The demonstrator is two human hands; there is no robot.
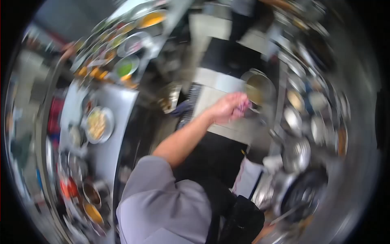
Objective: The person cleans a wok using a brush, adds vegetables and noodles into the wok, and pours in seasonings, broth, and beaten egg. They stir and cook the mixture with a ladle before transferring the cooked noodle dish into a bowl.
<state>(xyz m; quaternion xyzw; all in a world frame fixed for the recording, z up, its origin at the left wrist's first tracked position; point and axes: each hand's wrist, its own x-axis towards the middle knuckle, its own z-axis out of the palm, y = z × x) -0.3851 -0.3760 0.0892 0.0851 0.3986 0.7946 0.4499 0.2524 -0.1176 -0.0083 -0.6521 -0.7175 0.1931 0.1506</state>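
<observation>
My left hand [230, 108] is stretched out over the floor, fingers closed. Something pinkish-purple shows at its fingertips, too blurred to name. Just beyond them is a metal pot [256, 87] with yellowish-brown contents; I cannot tell whether the hand touches it. At the bottom edge, partly cut off, my right hand [264, 232] is closed around a long-handled metal utensil [286, 214]. The utensil's far end reaches into a dark wok [304, 191], where its head is too blurred to make out.
On the left counter [126, 105] stand a plate of pale food [97, 124], a bowl of green contents [126, 67] and several pans. A perforated metal strainer [297, 154] and several bowls line the right side. Another person [243, 16] stands at the far end.
</observation>
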